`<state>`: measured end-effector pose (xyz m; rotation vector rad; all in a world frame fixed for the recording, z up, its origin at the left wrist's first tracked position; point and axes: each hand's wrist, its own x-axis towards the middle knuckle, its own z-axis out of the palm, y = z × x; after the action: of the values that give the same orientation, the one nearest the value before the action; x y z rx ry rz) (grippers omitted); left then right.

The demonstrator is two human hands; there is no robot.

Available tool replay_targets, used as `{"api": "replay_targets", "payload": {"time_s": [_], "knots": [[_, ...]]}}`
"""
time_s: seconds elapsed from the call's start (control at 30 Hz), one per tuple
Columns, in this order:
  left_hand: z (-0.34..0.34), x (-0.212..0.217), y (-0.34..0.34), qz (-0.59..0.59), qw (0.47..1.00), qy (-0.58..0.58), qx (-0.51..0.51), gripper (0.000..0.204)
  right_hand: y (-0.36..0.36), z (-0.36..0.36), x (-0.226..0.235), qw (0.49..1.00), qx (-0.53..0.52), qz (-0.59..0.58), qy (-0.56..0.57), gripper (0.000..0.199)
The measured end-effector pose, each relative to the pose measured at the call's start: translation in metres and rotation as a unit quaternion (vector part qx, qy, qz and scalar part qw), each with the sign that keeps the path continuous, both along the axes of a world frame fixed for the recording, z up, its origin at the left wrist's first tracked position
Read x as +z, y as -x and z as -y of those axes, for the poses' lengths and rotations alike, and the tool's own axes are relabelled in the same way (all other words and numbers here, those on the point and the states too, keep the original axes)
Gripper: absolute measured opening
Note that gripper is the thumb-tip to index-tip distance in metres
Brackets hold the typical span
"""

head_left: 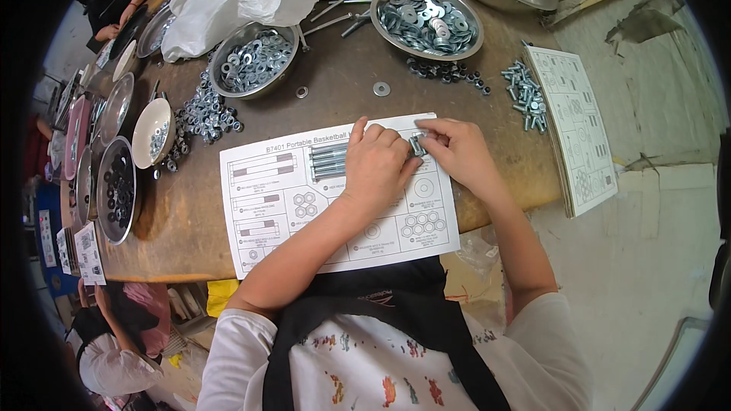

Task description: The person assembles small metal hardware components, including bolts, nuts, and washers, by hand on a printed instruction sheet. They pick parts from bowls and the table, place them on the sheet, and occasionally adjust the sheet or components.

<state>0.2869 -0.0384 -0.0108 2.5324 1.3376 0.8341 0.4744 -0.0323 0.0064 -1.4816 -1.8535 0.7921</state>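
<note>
A white printed parts sheet with outline drawings lies before me on the table. Several long silver bolts rest side by side on its upper middle. Over the sheet, my left hand is closed, its fingertips and thumb at the left side of a few short silver bolts. From the other side my right hand pinches these short bolts, near the sheet's upper right corner. The fingers partly hide the bolts, so how many there are cannot be told.
Metal bowls of small washers and large washers stand beyond the sheet. Loose nuts lie to the left, near a cream bowl and a bowl of black parts. Short bolts lie beside stacked sheets. Other people work at left.
</note>
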Motion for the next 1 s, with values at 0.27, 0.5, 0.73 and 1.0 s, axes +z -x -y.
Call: {"api": "replay_targets", "payload": {"time_s": [0.27,0.5,0.73,1.0], "knots": [[-0.003,0.001,0.000,-0.006,1.000,0.000,-0.004,0.018,0.001,-0.004,-0.018,0.997,-0.048,-0.043,-0.045,0.012],[-0.001,0.000,0.002,0.011,1.000,-0.008,-0.006,0.016,0.009,0.001,-0.020,0.996,-0.068,-0.025,-0.055,0.012],[-0.003,-0.001,-0.002,-0.002,1.000,0.002,-0.008,0.015,0.007,0.005,-0.033,0.988,-0.079,0.006,-0.130,0.009],[-0.006,0.016,0.003,0.003,1.000,0.014,-0.026,0.025,-0.054,-0.032,-0.017,0.965,-0.243,0.037,-0.090,0.024]]}}
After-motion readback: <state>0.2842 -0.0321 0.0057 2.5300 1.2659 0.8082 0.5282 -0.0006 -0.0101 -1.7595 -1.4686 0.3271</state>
